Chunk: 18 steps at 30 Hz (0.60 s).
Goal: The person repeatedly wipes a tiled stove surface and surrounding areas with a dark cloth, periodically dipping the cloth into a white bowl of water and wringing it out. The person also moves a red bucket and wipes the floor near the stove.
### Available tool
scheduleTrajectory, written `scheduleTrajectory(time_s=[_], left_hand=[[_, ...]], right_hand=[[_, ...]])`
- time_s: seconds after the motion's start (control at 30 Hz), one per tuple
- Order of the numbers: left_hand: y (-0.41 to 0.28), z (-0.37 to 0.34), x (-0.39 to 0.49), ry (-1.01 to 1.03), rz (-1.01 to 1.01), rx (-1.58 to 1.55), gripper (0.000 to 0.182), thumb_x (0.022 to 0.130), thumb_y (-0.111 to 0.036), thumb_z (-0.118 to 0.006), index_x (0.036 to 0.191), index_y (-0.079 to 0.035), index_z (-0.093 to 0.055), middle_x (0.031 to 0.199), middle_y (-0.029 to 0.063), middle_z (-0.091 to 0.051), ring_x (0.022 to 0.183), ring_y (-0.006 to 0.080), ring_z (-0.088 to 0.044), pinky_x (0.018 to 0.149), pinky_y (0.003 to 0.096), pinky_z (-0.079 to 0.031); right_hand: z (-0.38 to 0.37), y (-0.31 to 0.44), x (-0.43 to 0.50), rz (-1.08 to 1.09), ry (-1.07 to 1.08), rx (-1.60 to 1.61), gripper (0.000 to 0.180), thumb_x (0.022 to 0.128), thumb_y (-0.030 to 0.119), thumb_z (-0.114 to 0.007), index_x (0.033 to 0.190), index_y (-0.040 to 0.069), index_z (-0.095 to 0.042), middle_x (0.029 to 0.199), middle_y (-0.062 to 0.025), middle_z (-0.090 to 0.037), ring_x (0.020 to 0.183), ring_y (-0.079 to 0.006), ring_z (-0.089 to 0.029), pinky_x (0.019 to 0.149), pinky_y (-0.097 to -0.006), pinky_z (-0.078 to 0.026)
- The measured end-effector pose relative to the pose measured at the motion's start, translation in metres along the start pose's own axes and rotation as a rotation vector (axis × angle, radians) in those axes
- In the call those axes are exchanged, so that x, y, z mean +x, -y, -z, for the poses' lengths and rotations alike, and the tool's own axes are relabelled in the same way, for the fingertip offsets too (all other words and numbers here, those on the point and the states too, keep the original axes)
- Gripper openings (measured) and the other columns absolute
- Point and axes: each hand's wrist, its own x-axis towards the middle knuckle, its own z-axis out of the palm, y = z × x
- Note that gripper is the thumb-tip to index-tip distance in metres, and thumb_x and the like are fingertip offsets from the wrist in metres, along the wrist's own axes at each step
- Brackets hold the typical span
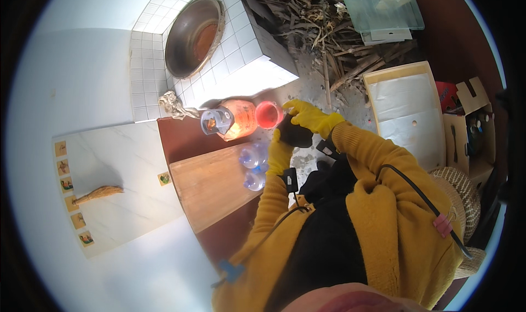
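Note:
A dark, rounded object, too dark to identify, is between my two hands. My left hand, in a yellow rubber glove, grips its left side with the thumb raised. My right hand, gloved the same way, lies over its upper right part, fingers reaching towards a red plastic bucket. This bucket stands just beyond the dark object, beside an orange gas cylinder that bears writing. Whether the right fingertips touch the bucket's rim cannot be told.
Left of my hands are large clear plastic bottles and a wooden board. Beyond stands a white-tiled stove with a large metal wok. Firewood lies at top right, near a shallow tray and an open cardboard box.

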Motion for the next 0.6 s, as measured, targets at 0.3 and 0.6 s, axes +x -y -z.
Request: scheduleTrajectory(time_s=[0.3,0.6], left_hand=[[-0.012,-0.016,-0.001,0.036,0.304,-0.62,0.059,0.11,-0.047,-0.044,0.154,-0.007,-0.044,0.153,0.0101,-0.053,0.141,0.0241,-0.049,0.12,0.0408,-0.039],[-0.006,0.004,0.002,-0.049,0.434,-0.542,0.062,0.106,-0.052,-0.048,0.143,-0.003,-0.051,0.138,0.0172,-0.061,0.125,0.0337,-0.059,0.108,0.0487,-0.048]], right_hand=[[0.003,0.023,-0.009,0.094,0.048,0.083,0.037,0.084,-0.009,-0.065,0.118,0.004,-0.069,0.1,-0.0057,-0.067,0.092,-0.0155,-0.064,0.086,-0.0267,-0.051],[-0.003,0.039,0.006,0.081,0.12,0.201,0.037,0.086,-0.007,-0.065,0.12,0.006,-0.072,0.094,0.0005,-0.063,0.086,-0.0108,-0.059,0.08,-0.0232,-0.049]])
